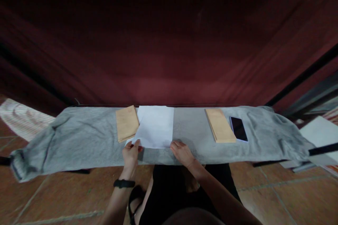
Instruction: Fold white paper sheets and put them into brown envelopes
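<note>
White sheets of paper [157, 126] lie on the cloth-covered narrow table, the top one turned slightly against those beneath. At the near left corner, my left hand [131, 151] pinches the paper between thumb and fingers; a dark band circles that wrist. My right hand [181, 151] has its fingers closed at the near right corner of the paper. Brown envelopes [127, 123] sit just left of the sheets, partly touching them. Further right lies another stack of brown envelopes [220, 125].
A phone [239, 128] with a dark screen rests beside the right stack. Grey cloth [87, 137] drapes over the table and hangs at both ends. Behind it rises a dark red surface [169, 59]. White sheets [320, 133] are at the far right, beyond the table end.
</note>
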### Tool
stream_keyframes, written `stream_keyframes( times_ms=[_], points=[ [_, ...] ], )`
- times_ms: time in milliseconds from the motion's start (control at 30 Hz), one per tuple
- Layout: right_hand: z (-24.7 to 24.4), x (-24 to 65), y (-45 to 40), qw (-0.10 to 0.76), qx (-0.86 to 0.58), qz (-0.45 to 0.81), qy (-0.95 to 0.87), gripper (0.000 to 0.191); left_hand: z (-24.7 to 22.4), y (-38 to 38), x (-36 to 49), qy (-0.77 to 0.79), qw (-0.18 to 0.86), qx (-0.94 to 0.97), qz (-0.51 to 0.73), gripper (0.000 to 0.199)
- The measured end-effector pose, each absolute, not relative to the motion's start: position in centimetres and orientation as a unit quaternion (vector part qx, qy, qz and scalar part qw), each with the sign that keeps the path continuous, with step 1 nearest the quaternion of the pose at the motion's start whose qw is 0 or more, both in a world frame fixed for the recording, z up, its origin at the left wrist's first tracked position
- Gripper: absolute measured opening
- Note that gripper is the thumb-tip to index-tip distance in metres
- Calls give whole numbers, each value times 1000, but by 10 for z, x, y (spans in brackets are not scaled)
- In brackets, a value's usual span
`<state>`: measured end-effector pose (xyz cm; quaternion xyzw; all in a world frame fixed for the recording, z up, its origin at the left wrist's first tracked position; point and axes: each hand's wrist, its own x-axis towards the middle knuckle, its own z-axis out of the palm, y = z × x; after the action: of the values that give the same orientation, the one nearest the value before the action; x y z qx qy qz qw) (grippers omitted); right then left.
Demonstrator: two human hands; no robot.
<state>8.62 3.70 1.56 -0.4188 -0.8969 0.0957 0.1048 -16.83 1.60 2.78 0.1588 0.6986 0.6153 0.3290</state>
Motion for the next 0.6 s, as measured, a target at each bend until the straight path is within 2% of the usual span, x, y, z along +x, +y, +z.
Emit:
stream_keyframes(
  times_ms=[167, 267, 367, 600],
  points=[
    [19, 81, 38, 129, -474, 173, -854, 14, 19, 9, -175, 702, 309, 173, 618, 35],
    [22, 79, 40, 121, -481, 187, -848, 14, 20, 4, -175, 697, 300, 179, 626, 42],
    [25, 79, 44, 121, -491, 200, -839, 17, 20, 2, -175, 684, 292, 186, 642, 40],
    [29, 77, 57, 127, -491, 231, -830, 19, 18, 1, -173, 623, 331, 180, 685, 43]
  ],
)
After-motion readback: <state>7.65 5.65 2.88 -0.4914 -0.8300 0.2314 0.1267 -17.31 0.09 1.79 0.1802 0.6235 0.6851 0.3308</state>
